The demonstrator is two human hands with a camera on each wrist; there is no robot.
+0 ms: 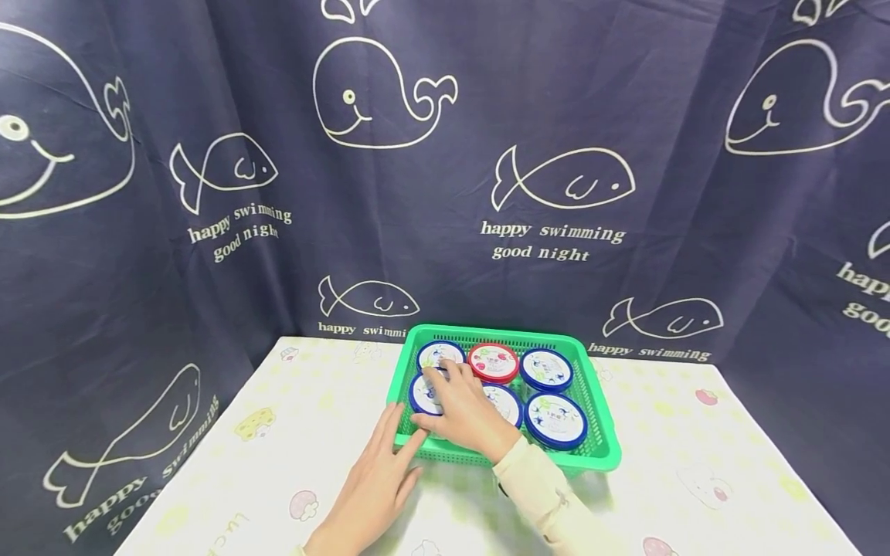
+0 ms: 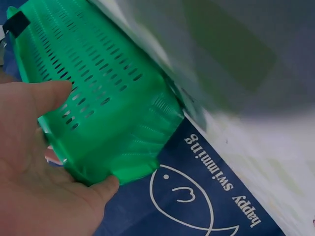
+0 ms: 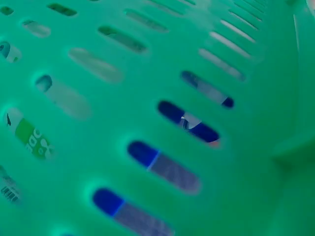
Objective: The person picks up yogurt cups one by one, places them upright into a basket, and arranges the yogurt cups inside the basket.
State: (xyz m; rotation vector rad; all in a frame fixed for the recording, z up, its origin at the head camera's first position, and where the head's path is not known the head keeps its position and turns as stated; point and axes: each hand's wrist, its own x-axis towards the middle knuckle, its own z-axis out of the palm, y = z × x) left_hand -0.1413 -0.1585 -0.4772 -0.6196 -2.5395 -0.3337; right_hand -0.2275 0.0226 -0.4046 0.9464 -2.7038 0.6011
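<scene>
A green plastic basket point(image 1: 603, 432) holds several round tubs with printed lids. My right hand point(image 1: 466, 409) reaches over its front rim and grips the front-left blue-rimmed tub point(image 1: 424, 392), thumb at the near edge of the lid and fingers across the far side. At the basket's front-left corner my left hand point(image 1: 378, 471) holds the rim. In the left wrist view its thumb point(image 2: 54, 93) lies against the slotted outer wall, with some fingers hidden behind the rim. The right wrist view shows only the slotted basket wall point(image 3: 147, 73), with blue-lidded tubs point(image 3: 142, 153) behind the slots.
A red-lidded tub point(image 1: 494, 363) stands in the middle of the back row. Blue-lidded tubs point(image 1: 556, 421) stand beside and behind the gripped one. The basket sits on a patterned white tablecloth point(image 1: 278, 463), close to a dark blue curtain point(image 1: 445, 216) with whale and fish drawings.
</scene>
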